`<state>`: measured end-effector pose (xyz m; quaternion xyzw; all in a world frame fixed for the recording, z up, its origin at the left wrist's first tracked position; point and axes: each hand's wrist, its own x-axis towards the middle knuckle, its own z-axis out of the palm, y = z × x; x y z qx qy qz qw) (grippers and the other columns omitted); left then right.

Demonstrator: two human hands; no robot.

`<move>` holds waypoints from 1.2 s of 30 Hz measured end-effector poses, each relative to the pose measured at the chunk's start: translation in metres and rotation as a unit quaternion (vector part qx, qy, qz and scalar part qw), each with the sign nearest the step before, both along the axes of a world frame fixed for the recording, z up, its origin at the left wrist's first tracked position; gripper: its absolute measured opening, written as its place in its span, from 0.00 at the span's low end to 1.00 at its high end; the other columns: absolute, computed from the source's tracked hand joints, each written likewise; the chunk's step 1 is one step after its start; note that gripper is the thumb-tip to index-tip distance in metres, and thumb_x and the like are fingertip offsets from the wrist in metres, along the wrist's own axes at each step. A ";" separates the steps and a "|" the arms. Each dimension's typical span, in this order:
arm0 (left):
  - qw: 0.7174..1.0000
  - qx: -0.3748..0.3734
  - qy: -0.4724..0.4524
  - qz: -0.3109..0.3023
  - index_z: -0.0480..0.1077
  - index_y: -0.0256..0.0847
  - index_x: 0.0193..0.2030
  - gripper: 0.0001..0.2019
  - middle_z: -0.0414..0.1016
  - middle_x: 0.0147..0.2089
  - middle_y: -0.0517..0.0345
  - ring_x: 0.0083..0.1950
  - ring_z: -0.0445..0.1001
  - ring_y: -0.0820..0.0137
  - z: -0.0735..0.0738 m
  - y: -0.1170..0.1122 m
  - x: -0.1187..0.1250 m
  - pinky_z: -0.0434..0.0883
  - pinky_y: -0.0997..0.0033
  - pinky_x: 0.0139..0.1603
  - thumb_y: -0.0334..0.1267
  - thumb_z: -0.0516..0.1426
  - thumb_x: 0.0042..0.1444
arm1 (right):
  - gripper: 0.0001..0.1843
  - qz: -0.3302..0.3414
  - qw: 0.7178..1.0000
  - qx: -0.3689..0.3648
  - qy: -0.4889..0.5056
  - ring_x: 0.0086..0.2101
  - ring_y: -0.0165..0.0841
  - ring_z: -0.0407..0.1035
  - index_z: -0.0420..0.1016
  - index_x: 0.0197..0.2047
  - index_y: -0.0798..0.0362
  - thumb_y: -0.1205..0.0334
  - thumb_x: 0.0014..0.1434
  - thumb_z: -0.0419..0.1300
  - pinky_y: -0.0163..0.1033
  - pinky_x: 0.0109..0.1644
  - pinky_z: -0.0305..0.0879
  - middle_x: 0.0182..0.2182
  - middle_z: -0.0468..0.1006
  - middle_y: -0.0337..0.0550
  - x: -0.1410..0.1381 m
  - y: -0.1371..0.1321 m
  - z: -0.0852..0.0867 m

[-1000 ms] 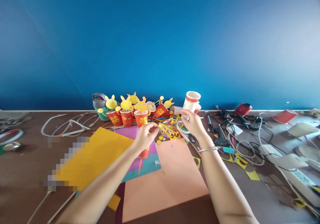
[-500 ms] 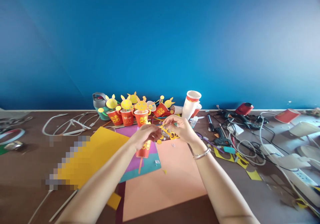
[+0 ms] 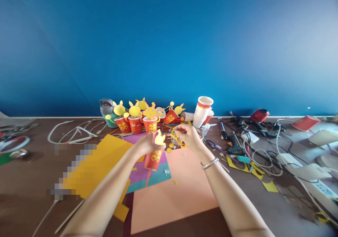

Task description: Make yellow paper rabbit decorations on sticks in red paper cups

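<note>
My left hand [image 3: 146,144] is closed around the upper part of a tilted red paper cup [image 3: 153,158] with gold characters. A thin stick [image 3: 148,178] pokes out below the cup, and a yellow paper rabbit head [image 3: 160,138] shows at its top beside my fingers. To the right, apart from the cup, my right hand [image 3: 188,135] has thumb and fingers drawn together in a pinch. Whatever is between those fingertips is too small to make out. Just under them lie cut yellow paper scraps [image 3: 182,144] and small yellow paper discs [image 3: 169,150].
Several finished rabbit cups [image 3: 135,126] stand by the blue wall, near stacked white cups [image 3: 202,113]. Yellow sheets [image 3: 101,159] and a peach sheet [image 3: 174,201] cover the table middle. A glue gun [image 3: 234,145], scissors [image 3: 211,144] and tangled cables lie at right.
My hands have drawn apart, the left shifting slightly left. The rabbit head on the held cup has come into view, and the cup leans more.
</note>
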<state>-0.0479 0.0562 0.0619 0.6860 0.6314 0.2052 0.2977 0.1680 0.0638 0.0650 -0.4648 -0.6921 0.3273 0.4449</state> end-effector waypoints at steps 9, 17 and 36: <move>0.946 -0.065 -0.315 -0.038 0.50 0.45 0.60 0.47 0.72 0.44 0.55 0.39 0.77 0.65 0.022 -0.013 0.024 0.72 0.64 0.40 0.42 0.71 0.34 | 0.12 0.001 0.986 -0.052 0.161 0.33 0.34 0.71 0.76 0.34 0.55 0.55 0.48 0.64 0.37 0.36 0.68 0.30 0.78 0.45 0.000 -0.007 0.016; 0.938 -0.024 -0.343 -0.050 0.50 0.43 0.58 0.48 0.70 0.47 0.50 0.49 0.73 0.59 0.007 -0.013 0.033 0.71 0.59 0.47 0.39 0.72 0.31 | 0.11 -0.024 0.990 -0.016 0.138 0.26 0.29 0.66 0.75 0.32 0.54 0.55 0.50 0.63 0.34 0.28 0.63 0.27 0.76 0.41 0.003 -0.016 0.027; 0.929 0.041 -0.365 -0.044 0.70 0.37 0.30 0.21 0.72 0.27 0.58 0.31 0.71 0.68 -0.004 -0.010 0.038 0.64 0.72 0.28 0.57 0.60 0.50 | 0.07 -0.040 0.997 0.020 0.059 0.29 0.32 0.70 0.74 0.34 0.54 0.60 0.55 0.57 0.34 0.31 0.63 0.29 0.77 0.42 -0.011 -0.032 0.033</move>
